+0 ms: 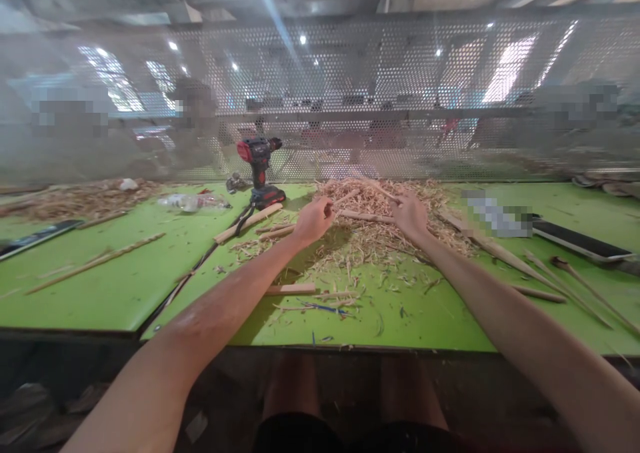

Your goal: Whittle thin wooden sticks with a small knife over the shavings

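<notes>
Both my arms reach out over a green table. My left hand is closed in a pinch on a thin wooden stick that points up and to the right. My right hand is closed too, with another thin stick running from its fingers toward the upper left. Both hands hover over a heap of pale wood shavings. A longer stick lies in the heap between the hands.
A red and black cordless drill stands at the back left. Wooden sticks lie near it, and long pointed ones on the right. A plastic bottle lies left. A perforated metal screen backs the table.
</notes>
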`<state>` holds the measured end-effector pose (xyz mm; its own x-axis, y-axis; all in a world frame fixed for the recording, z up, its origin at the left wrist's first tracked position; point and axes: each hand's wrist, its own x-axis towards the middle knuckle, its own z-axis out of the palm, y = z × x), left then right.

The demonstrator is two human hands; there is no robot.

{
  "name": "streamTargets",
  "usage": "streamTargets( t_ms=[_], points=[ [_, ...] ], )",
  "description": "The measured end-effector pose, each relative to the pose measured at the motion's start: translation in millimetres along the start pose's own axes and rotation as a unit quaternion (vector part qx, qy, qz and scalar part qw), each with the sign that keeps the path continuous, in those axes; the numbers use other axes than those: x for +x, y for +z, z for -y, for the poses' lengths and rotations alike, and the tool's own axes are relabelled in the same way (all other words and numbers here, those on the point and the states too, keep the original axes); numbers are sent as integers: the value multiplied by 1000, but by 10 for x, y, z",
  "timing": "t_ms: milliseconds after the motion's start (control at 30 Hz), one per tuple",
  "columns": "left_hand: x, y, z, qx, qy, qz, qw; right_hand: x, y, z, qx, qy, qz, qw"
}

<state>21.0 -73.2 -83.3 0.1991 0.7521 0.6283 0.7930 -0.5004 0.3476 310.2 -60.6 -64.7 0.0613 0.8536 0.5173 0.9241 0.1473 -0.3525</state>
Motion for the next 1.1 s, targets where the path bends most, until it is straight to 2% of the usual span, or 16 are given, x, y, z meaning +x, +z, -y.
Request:
streamTargets(
  t_ms=[167, 367, 467, 633, 767, 1100],
  points=[
    [-3, 2, 4, -3, 1, -1, 1000, -30, -15, 19, -1, -15, -8, 1000],
    [0, -26, -7, -4, 11, 6, 1000, -30, 3, 16, -5, 13, -4, 1000],
    [-5, -34, -25, -11, 24, 15, 1000, -30, 11, -8, 3, 2, -12, 1000],
    [-15, -13, -39, -2, 41, 41, 998, -19, 18, -51, 1, 24, -10, 1000],
    [-17, 4, -31, -1, 57, 51, 997, -11, 20, -59, 10, 6, -20, 1000],
    [-20, -2, -35, -2, 61, 59, 996, 20, 35, -14, -5, 4, 10, 1000]
  ],
)
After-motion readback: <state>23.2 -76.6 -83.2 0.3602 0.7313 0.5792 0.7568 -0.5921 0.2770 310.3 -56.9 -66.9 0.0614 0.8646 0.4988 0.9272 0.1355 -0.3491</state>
